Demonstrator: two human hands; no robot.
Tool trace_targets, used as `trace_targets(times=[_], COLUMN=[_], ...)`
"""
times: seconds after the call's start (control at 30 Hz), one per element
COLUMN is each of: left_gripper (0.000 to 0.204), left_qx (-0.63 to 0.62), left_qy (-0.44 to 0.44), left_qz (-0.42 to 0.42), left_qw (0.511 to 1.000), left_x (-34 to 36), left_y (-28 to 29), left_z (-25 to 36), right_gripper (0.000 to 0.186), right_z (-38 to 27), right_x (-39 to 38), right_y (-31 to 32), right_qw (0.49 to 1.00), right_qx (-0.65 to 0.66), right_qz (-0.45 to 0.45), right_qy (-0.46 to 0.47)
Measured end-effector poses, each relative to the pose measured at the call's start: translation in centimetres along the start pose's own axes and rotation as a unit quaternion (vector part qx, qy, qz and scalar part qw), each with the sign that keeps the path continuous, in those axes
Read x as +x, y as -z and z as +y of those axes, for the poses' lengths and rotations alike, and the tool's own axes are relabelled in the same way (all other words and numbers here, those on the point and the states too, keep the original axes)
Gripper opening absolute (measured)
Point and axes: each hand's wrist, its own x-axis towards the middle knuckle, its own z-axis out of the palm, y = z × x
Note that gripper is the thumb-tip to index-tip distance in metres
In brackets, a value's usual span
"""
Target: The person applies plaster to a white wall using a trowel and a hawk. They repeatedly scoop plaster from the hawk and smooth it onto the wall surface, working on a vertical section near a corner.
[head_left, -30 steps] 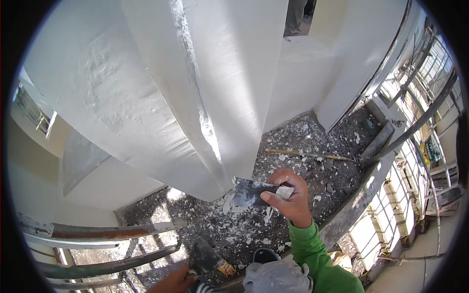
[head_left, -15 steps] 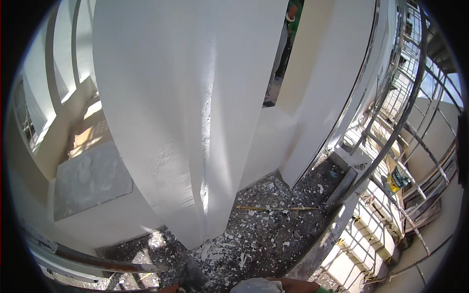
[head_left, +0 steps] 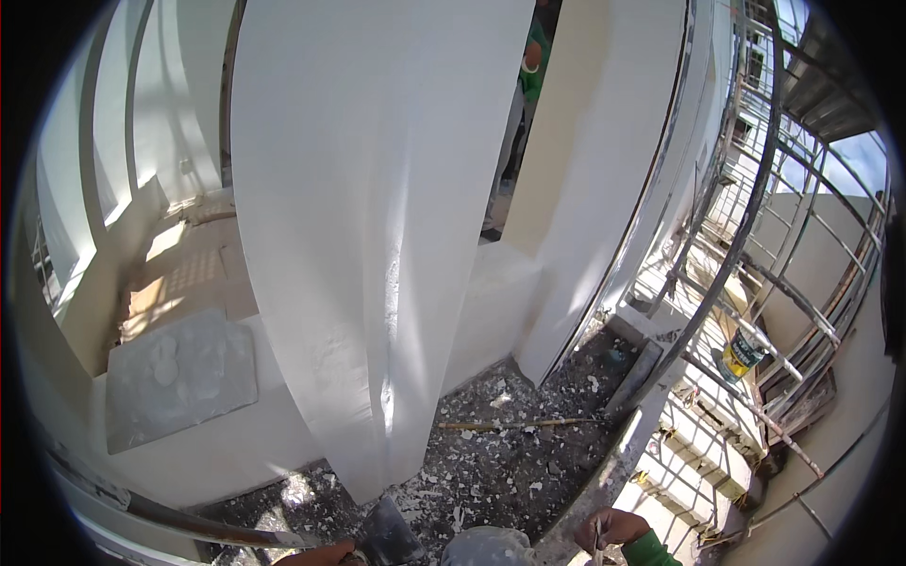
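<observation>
At the lower edge, my left hand (head_left: 330, 554) is closed round the handle of a broad putty knife. The dark, flat blade (head_left: 392, 535) points right, in front of the foot of a white pillar (head_left: 330, 189). My right hand (head_left: 613, 528), below a green sleeve, is raised and closed on a thin, pale tool seen edge-on, whose kind I cannot make out. Between my hands a whitish, rounded thing (head_left: 489, 547) shows at the bottom edge. A rough, bright strip (head_left: 391, 283) runs down the pillar's corner.
On the left ledge lies a grey board (head_left: 189, 382) with whitish paste. A stick (head_left: 514, 424) lies on the splattered floor (head_left: 491, 472). Scaffolding (head_left: 731, 245), a bucket (head_left: 742, 355) and steps (head_left: 698, 453) are at right. Through a gap, another person's green sleeve (head_left: 534, 61) shows.
My right hand has risen and moved right, away from the whitish rounded thing. More of my left hand shows, and the putty knife sits slightly further right. The whole view has shifted.
</observation>
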Motion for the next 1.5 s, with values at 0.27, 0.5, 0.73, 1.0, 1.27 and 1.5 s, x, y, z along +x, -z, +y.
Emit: trace_targets(times=[0.27, 0.5, 0.73, 1.0, 1.27, 1.5], left_gripper=[0.043, 0.041, 0.037, 0.03, 0.031, 0.024], left_qx=[0.053, 0.126, 0.113, -0.115, 0.019, -0.091], left_qy=[-0.03, -0.039, -0.089, -0.107, -0.162, -0.169], left_qz=[0.025, 0.053, 0.212, 0.312, 0.388, 0.402], left_qw=[0.998, 0.99, 0.967, 0.937, 0.907, 0.895], left_x=[-0.8, -4.8, -10.4, -11.8, -9.9, -9.8], left_y=[-0.6, 2.9, 3.3, -0.3, -2.9, -2.5], left_z=[-0.8, 3.1, 8.0, 9.2, 10.0, 12.1], right_gripper=[0.046, 0.07, 0.055, 0.03, 0.024, 0.026], right_z=[9.1, 11.8, 2.7, -4.7, -15.0, -22.3], right_x=[5.1, 4.6, 10.5, 14.4, 18.4, 23.2], right_y=[1.1, 6.8, -0.3, -3.4, -8.4, -15.4], right_qw=[0.946, 0.763, 0.819, 0.747, 0.763, 0.673], right_qx=[-0.242, -0.577, -0.439, -0.614, -0.29, -0.174], right_qz=[0.094, 0.212, 0.309, 0.231, 0.441, 0.435], right_qy=[-0.193, -0.202, -0.204, 0.111, 0.372, 0.573])
